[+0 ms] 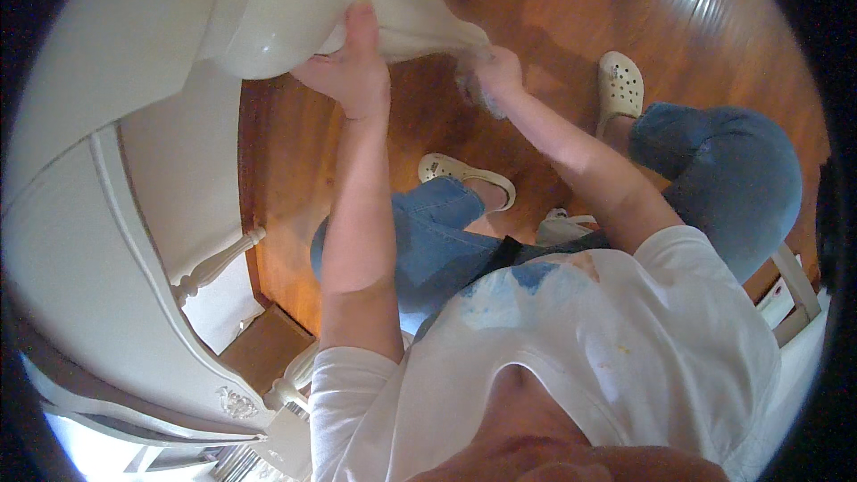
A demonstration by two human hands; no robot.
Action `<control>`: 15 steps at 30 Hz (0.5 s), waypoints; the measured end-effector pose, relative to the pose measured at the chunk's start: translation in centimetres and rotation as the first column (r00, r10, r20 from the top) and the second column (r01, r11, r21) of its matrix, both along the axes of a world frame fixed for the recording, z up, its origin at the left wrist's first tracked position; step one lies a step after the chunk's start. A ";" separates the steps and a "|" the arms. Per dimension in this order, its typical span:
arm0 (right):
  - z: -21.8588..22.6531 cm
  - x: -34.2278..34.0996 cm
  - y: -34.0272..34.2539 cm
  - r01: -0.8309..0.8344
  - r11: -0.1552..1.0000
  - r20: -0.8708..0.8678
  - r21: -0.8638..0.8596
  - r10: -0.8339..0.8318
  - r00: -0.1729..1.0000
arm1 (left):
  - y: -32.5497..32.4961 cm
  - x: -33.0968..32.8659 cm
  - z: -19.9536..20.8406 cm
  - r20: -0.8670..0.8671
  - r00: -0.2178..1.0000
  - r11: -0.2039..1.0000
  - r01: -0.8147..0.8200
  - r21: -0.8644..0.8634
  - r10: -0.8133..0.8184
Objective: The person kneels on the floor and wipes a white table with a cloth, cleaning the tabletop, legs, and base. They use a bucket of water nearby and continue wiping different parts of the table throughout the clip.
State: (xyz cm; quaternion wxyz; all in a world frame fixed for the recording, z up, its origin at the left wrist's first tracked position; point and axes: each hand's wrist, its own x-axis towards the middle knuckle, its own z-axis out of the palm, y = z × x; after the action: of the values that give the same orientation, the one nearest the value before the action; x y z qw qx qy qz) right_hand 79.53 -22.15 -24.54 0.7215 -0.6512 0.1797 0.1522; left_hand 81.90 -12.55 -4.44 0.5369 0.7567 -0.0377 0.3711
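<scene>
A thick, curved cream-white furniture leg (411, 9) sweeps from the upper left toward the middle. My left hand (353, 67) grips it where it swells out, thumb on the near face and the other fingers mostly hidden underneath. At the narrow end of the leg, my right hand (500, 76) is closed on a greyish, crumpled piece that looks like a cloth (473, 80). The cloth is blurred and lies against the leg's tip. Both arms reach forward over my lap.
White furniture with a carved ornament (237, 402) fills the left side, with a turned white spindle (219, 263) and a brown box (268, 348) beside it. Below lies a reddish-brown wooden floor (544, 0). My feet wear cream perforated clogs (620, 85). A pale chair-like frame (794, 295) stands at right.
</scene>
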 end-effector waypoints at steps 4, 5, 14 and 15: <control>5.1 -0.6 -1.0 0.032 0.998 0.180 -0.049 -0.022 0.983 | -0.5 0.1 0.5 0.001 0.999 0.997 0.035 -0.072 -0.035; 6.4 -0.7 -1.1 0.033 0.996 0.137 -0.078 -0.022 0.990 | -0.4 0.2 0.6 -0.005 0.999 0.997 0.042 -0.069 -0.042; 12.1 -1.0 -0.9 0.200 0.955 0.390 -0.218 -0.103 0.915 | 0.0 0.4 0.4 0.061 0.998 0.997 0.004 0.072 -0.008; 12.7 -1.2 -0.9 0.217 0.956 0.406 -0.200 -0.120 0.906 | 0.1 0.5 0.3 0.066 0.998 0.999 -0.001 0.046 -0.002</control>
State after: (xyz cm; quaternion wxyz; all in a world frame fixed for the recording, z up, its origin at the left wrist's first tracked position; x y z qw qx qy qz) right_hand 78.38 -23.07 -11.88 0.6690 -0.7327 0.1058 -0.0663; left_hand 82.38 -12.49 -4.10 0.5180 0.7562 -0.0641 0.3946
